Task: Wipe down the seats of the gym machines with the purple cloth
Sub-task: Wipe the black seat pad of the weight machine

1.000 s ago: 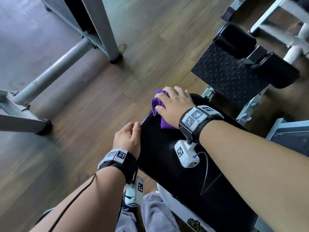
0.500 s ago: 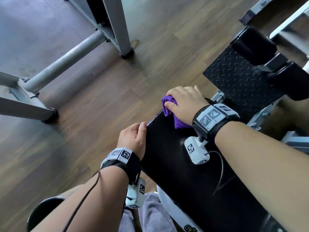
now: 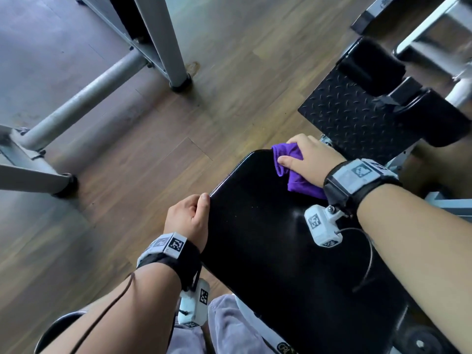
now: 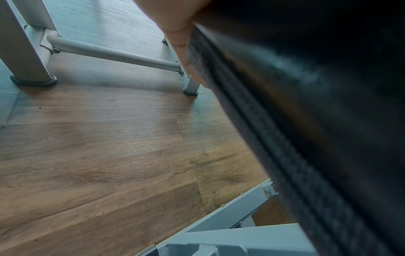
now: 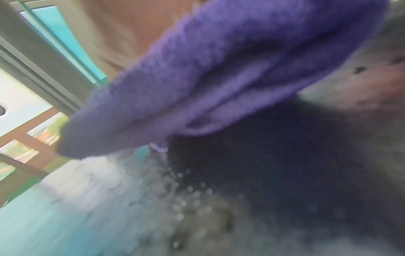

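Right hand (image 3: 313,159) pressed down on the purple cloth (image 3: 293,169), fingers curled over its bunched folds, thumb laid across the top. Cloth lay at the far right corner of the black seat (image 3: 275,251), touching the pad. Left hand (image 3: 187,218) gripped the seat's left edge, thumb on top, fingers wrapped under the rim. Beyond the seat, a black tread plate (image 3: 350,113) and padded rollers (image 3: 370,66). Grey machine legs (image 3: 84,98) on the wood floor (image 3: 153,162), far left.
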Demonstrator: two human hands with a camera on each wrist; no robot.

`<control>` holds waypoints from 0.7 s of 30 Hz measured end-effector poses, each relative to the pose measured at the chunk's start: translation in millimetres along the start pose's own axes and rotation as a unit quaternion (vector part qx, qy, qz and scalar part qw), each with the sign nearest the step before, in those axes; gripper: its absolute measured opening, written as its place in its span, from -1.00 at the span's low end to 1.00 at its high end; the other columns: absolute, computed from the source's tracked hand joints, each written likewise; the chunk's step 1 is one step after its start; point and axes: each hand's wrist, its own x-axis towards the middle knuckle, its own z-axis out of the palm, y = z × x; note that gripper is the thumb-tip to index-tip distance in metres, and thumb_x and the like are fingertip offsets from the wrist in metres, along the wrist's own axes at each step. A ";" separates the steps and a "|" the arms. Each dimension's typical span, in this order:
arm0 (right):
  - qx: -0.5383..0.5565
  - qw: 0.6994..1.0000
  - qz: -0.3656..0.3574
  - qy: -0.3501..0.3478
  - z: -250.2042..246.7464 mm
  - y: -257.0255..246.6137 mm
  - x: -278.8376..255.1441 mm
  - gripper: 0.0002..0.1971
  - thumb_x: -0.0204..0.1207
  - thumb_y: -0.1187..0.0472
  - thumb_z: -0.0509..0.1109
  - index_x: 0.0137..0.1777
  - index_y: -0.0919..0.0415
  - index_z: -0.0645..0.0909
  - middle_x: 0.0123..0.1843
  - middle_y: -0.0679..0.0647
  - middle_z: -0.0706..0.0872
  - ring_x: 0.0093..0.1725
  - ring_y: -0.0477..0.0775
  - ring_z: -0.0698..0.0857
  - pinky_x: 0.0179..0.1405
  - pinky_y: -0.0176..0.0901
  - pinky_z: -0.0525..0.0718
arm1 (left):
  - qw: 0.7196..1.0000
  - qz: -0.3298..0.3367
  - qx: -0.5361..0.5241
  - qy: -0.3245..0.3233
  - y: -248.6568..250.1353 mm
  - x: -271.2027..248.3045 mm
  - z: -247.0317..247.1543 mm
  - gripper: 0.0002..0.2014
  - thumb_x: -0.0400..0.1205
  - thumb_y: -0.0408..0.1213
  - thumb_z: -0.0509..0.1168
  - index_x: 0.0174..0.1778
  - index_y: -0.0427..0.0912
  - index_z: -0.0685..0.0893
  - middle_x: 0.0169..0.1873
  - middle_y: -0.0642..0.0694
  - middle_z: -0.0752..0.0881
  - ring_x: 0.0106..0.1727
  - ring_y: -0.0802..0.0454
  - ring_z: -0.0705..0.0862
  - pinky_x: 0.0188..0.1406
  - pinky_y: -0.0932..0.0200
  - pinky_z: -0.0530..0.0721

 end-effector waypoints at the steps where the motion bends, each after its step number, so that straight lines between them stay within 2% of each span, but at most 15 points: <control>1: 0.002 1.000 0.016 0.001 0.3 0.2 -0.5 -0.42 0.58 -0.34 0.24 0.45 0.01 0.42 0.41 0.12 0.53 0.38 0.27 0.54 0.39 0.12 0.50 | 1.000 -0.001 0.001 0.001 0.4 -0.1 -0.1 -0.56 0.65 0.07 0.00 -0.44 -0.15 0.25 -0.55 0.03 0.25 -0.49 0.05 0.26 -0.45 0.03 0.25; 3: -0.030 0.999 0.026 -0.002 -0.1 -12.1 2.6 -0.45 0.60 -0.36 0.18 0.41 0.01 0.44 0.40 0.12 0.54 0.36 0.29 0.54 0.40 0.18 0.50 | 1.000 -0.001 0.002 0.002 1.5 -0.3 -0.4 -0.57 0.65 0.07 0.00 -0.46 -0.13 0.25 -0.56 0.03 0.25 -0.49 0.05 0.27 -0.45 0.03 0.25; 5: -0.070 0.998 -0.008 -0.003 1.3 -37.2 7.6 -0.48 0.61 -0.38 0.13 0.35 -0.03 0.47 0.36 0.08 0.56 0.33 0.27 0.54 0.39 0.23 0.49 | 1.000 0.001 0.003 0.000 2.7 -0.5 -0.6 -0.57 0.66 0.06 0.00 -0.46 -0.11 0.24 -0.56 0.05 0.25 -0.49 0.07 0.26 -0.45 0.04 0.24; 9: -0.119 0.986 -0.118 -0.010 17.1 -94.8 10.6 -0.48 0.57 -0.38 0.21 0.35 -0.06 0.50 0.36 0.04 0.57 0.36 0.25 0.51 0.36 0.17 0.44 | 1.000 0.002 0.018 0.000 1.2 -0.1 0.0 -0.54 0.66 0.08 -0.01 -0.44 -0.18 0.27 -0.54 0.03 0.26 -0.48 0.07 0.25 -0.44 0.02 0.25; 11: -0.107 0.986 -0.127 -0.011 18.0 -97.1 9.9 -0.47 0.55 -0.39 0.25 0.36 -0.08 0.51 0.37 0.03 0.56 0.38 0.24 0.50 0.36 0.15 0.44 | 1.000 0.001 0.019 0.004 -0.2 0.6 0.7 -0.53 0.65 0.10 -0.02 -0.42 -0.22 0.26 -0.53 0.02 0.24 -0.48 0.07 0.24 -0.44 0.02 0.24; 15: -0.005 1.000 -0.029 0.001 4.4 -45.3 2.3 -0.41 0.52 -0.37 0.31 0.46 -0.11 0.44 0.45 0.05 0.51 0.46 0.25 0.45 0.46 0.22 0.43 | 1.000 0.000 0.028 0.001 1.4 0.7 1.0 -0.56 0.65 0.09 -0.02 -0.43 -0.14 0.20 -0.51 0.02 0.20 -0.47 0.04 0.21 -0.44 0.01 0.19; 17: 0.022 0.999 0.033 0.012 2.4 -8.3 -7.3 -0.37 0.53 -0.37 0.30 0.50 -0.08 0.39 0.46 0.10 0.50 0.44 0.28 0.49 0.43 0.22 0.48 | 0.999 0.003 0.034 0.002 2.4 0.7 0.2 -0.57 0.65 0.08 -0.03 -0.43 -0.13 0.18 -0.51 0.00 0.20 -0.46 0.00 0.22 -0.44 0.00 0.19; 19: 0.062 0.994 0.089 0.010 4.9 26.8 -22.4 -0.33 0.55 -0.36 0.29 0.55 -0.02 0.35 0.48 0.14 0.52 0.40 0.27 0.56 0.36 0.14 0.54 | 0.999 0.007 0.035 0.001 2.3 1.3 0.2 -0.57 0.64 0.09 -0.04 -0.44 -0.13 0.18 -0.52 0.00 0.20 -0.47 -0.01 0.23 -0.45 0.00 0.20; 21: 0.079 0.990 0.120 -0.004 9.2 48.9 -35.6 -0.32 0.57 -0.35 0.27 0.57 0.00 0.34 0.49 0.15 0.53 0.41 0.26 0.57 0.34 0.11 0.54 | 0.999 0.003 0.035 0.002 1.3 1.4 0.9 -0.57 0.64 0.09 -0.04 -0.44 -0.13 0.17 -0.53 0.02 0.20 -0.47 -0.01 0.23 -0.46 0.00 0.20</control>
